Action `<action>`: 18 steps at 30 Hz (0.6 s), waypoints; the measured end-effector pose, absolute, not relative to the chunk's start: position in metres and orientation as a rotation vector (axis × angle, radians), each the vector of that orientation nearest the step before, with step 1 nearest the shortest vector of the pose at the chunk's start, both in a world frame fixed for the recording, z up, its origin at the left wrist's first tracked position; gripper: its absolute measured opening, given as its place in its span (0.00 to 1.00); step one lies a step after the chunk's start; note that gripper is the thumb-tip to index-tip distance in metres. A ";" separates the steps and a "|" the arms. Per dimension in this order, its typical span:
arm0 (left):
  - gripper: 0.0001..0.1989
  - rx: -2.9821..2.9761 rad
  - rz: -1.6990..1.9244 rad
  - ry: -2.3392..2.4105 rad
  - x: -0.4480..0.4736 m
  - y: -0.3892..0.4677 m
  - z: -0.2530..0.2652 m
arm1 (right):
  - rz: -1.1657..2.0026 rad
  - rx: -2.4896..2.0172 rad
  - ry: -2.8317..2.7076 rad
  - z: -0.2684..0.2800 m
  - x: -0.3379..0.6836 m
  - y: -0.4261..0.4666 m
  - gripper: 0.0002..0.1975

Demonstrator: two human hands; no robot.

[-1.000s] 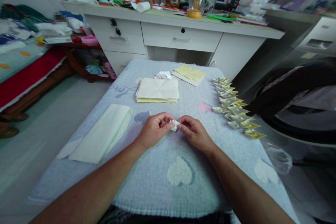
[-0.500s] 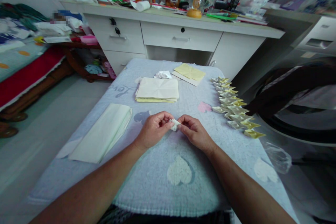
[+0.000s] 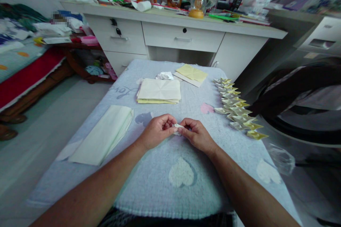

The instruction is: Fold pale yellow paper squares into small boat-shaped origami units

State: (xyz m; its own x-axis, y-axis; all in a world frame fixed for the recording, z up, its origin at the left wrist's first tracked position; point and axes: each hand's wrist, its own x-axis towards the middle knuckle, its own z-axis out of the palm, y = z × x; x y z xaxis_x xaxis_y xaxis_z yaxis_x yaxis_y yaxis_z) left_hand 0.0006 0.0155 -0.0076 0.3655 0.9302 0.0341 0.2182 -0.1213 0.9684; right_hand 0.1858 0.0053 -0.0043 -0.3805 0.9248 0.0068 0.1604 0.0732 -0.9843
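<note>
Both my hands meet over the middle of the cloth-covered table. Between them is a small folded piece of white paper, mostly hidden by fingers. My left hand pinches its left side between thumb and fingertips. From the other side my right hand grips it, thumb laid across the front. To the right stand rows of small folded paper boats, white and yellow. Beyond my hands lies a stack of creased paper sheets, white on top with yellow below.
A long folded pale sheet lies at the left. Behind the stack are a crumpled white tissue and loose yellow and white sheets. A cluttered white desk closes off the far side; a washing machine stands at right.
The right thumb has shifted left across the folded paper, and the paper has tilted so less of its face shows. Both hands stay in nearly the same place.
</note>
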 end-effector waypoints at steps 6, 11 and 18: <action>0.08 1.357 0.917 0.884 0.004 0.016 -0.006 | 1.396 -1.020 -1.555 -0.003 0.181 0.006 0.17; 0.08 1.311 0.875 0.858 0.005 0.017 -0.009 | 1.420 -0.973 -1.502 -0.006 0.178 0.006 0.13; 0.08 1.825 0.967 1.146 0.006 0.014 -0.009 | 0.761 -1.096 -1.865 -0.007 0.182 0.007 0.04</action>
